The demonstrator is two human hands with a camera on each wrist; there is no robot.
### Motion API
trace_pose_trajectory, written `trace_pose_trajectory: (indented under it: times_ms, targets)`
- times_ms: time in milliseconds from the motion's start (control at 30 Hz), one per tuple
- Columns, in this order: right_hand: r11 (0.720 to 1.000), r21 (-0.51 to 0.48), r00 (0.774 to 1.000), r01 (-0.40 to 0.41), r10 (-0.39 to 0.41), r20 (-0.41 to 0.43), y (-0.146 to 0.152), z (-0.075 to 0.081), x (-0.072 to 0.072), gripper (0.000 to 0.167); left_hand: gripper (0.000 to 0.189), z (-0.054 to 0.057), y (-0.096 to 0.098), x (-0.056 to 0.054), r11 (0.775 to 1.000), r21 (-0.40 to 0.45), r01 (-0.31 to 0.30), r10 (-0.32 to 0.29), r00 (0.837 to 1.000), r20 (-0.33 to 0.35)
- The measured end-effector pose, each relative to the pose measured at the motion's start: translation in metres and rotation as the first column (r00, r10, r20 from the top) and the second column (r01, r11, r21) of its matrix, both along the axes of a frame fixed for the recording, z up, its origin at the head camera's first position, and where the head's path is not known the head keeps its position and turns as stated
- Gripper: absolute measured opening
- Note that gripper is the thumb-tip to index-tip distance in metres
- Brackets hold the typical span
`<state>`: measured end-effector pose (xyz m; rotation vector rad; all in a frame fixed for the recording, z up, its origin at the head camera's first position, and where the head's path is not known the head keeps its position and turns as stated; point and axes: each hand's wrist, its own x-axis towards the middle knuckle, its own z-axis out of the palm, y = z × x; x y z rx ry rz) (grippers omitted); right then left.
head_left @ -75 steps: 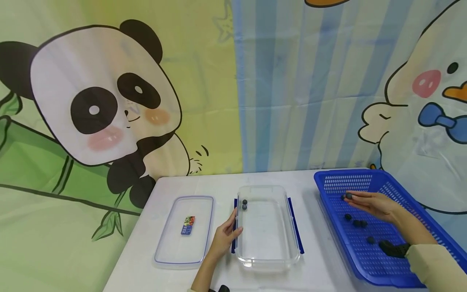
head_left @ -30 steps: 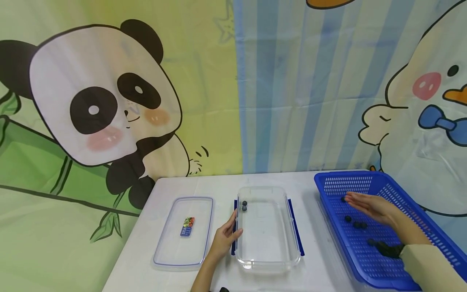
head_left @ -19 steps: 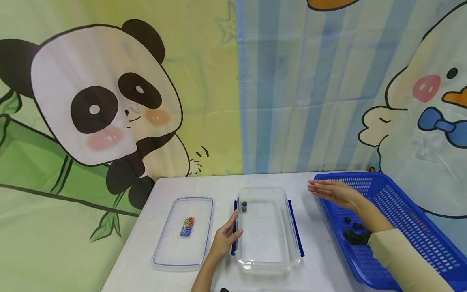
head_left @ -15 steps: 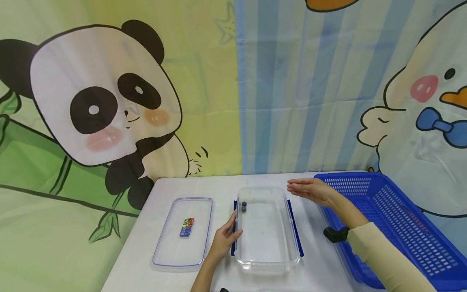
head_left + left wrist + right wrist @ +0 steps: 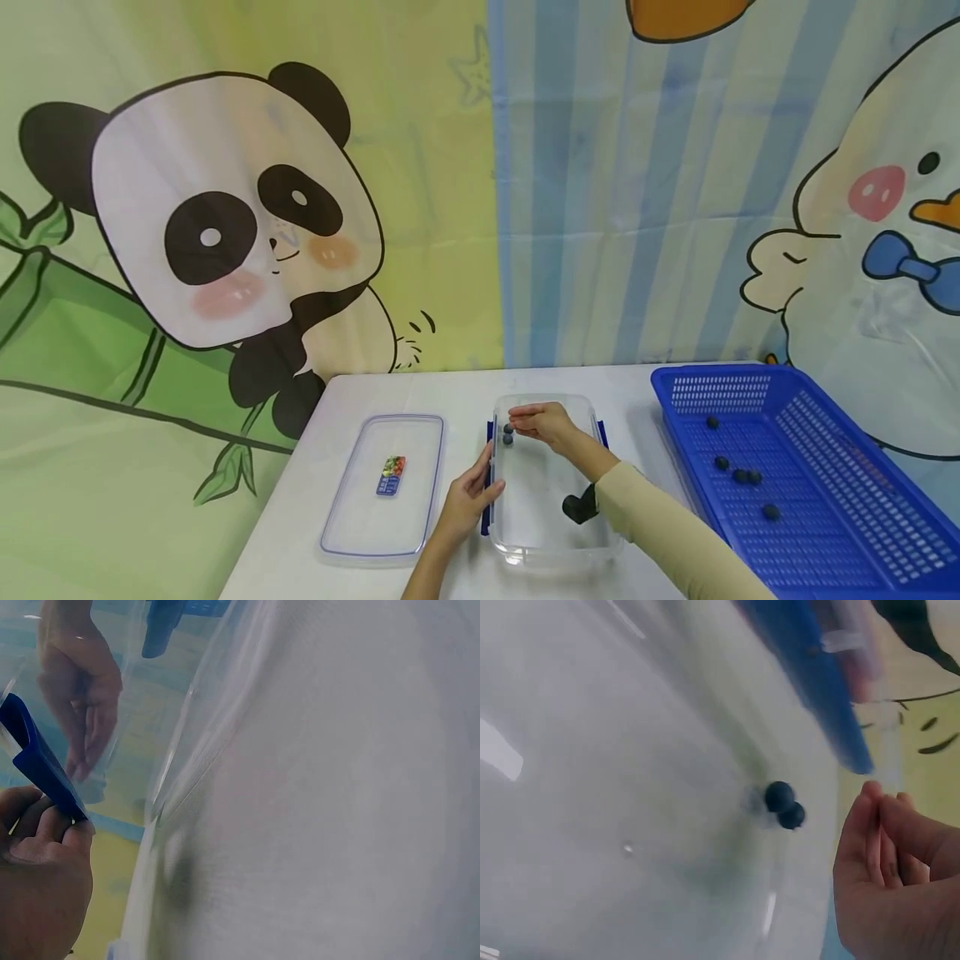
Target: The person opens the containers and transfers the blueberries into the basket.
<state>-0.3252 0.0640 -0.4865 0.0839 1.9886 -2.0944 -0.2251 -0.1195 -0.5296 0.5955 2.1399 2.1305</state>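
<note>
A clear plastic food container point(image 5: 555, 553) with blue side latches stands on the table. My left hand point(image 5: 467, 500) grips its left side, thumb over the rim, fingers by the blue latch point(image 5: 41, 761). Over the container's far left part is my right hand point(image 5: 547, 423), thumb and fingers drawn together. The blueberry it took up earlier is hidden inside the fingers. Two blueberries point(image 5: 780, 796) lie against each other in the container's far left corner, just below the right fingertips in the head view.
A blue perforated basket point(image 5: 708, 372) at the right holds several loose blueberries point(image 5: 771, 512). The container's clear lid point(image 5: 360, 525), with a coloured label point(image 5: 391, 476), lies flat to the left. A cartoon curtain point(image 5: 420, 167) hangs behind the white table point(image 5: 465, 385).
My right hand has moved left from the basket to over the container; the blueberry seen at its fingertips is now hidden. The left hand keeps its hold. The head view has tilted slightly up.
</note>
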Motion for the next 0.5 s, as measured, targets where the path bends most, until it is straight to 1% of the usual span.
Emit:
trace_pose_trajectory:
  times_ms: [100,200,333,500]
  targets:
    - [0.999,0.033,0.999,0.041,-0.041,0.010,-0.008,-0.012,-0.001,0.023,0.063,-0.001,-0.001,-0.001,1.000,0.001,0.005,-0.005,1.000,-0.011]
    - [0.997,0.055,0.999,0.049,-0.050,0.021,-0.011,-0.020,-0.004,0.023,0.062,-0.001,-0.001,-0.001,1.000,0.005,0.007,-0.007,1.000,-0.020]
    - [0.996,0.073,0.998,0.041,-0.044,0.033,-0.012,-0.026,-0.006,0.024,0.063,-0.002,-0.001,-0.001,1.000,0.016,0.015,-0.015,1.000,-0.015]
    - [0.994,0.093,0.996,0.064,-0.070,0.057,-0.011,-0.030,-0.009,0.025,0.064,-0.002,-0.001,-0.001,0.999,0.026,0.037,-0.037,0.999,-0.006]
